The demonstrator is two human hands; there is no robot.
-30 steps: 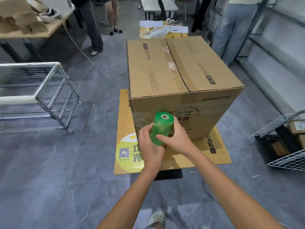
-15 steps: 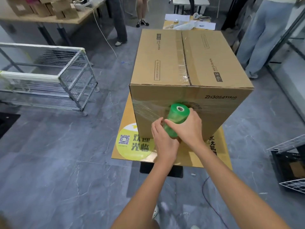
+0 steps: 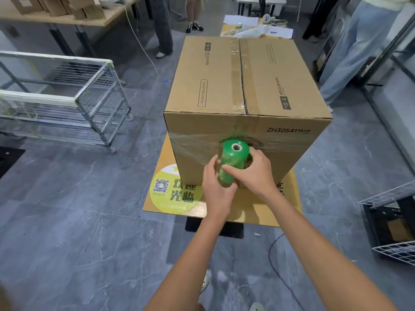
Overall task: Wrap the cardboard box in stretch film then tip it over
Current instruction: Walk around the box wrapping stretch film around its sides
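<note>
Fingers: both sets curled round the green roll of stretch film point(image 3: 233, 162), roll upright, core hole on top.
Left hand point(image 3: 216, 189): grips the roll's lower part from the left.
Right hand point(image 3: 253, 173): grips it from the right.
Film: clear sheet runs from the roll leftward across the front face.
Box: large brown cardboard box point(image 3: 242, 90), upright on a yellow-printed cardboard sheet point(image 3: 175, 194), taped top seam.
Nearby: wire rack point(image 3: 67, 99), left.

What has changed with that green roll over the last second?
The green roll of stretch film, gripped in both the left hand and right hand, travelled rightward across the brown cardboard box front, laying clear film behind it. The box stayed upright on its yellow mat.
</note>
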